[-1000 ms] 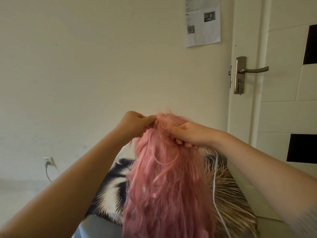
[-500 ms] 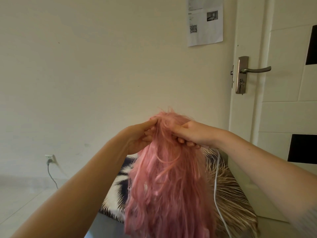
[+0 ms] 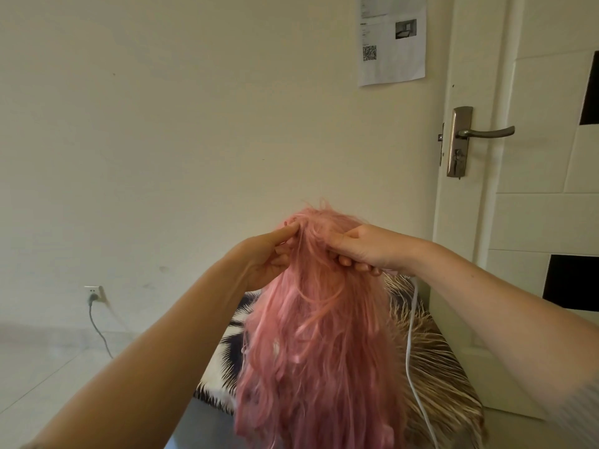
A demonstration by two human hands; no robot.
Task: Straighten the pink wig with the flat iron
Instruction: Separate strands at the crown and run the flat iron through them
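Wig (image 3: 319, 325) hangs pinched at its crown by left hand (image 3: 269, 254) and right hand (image 3: 366, 249); loose strands may slip, tangling.

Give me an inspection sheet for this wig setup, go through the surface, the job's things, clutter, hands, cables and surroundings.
Surface: animal-print cushion under the hanging hair; what it rests on is unclear.
Job's things: pink wig held up by its top, strands hanging loose and wavy. Flat iron: nothing seen.
Clutter: nothing seen.
Hands: left hand pinches strands at the crown; right hand grips the top from the other side. Both bare.
Cables: white cable runs down across the cushion, its ends hidden; grey cord plugged into wall socket.
Surroundings: cream wall, paper notice with QR code, door with metal handle.
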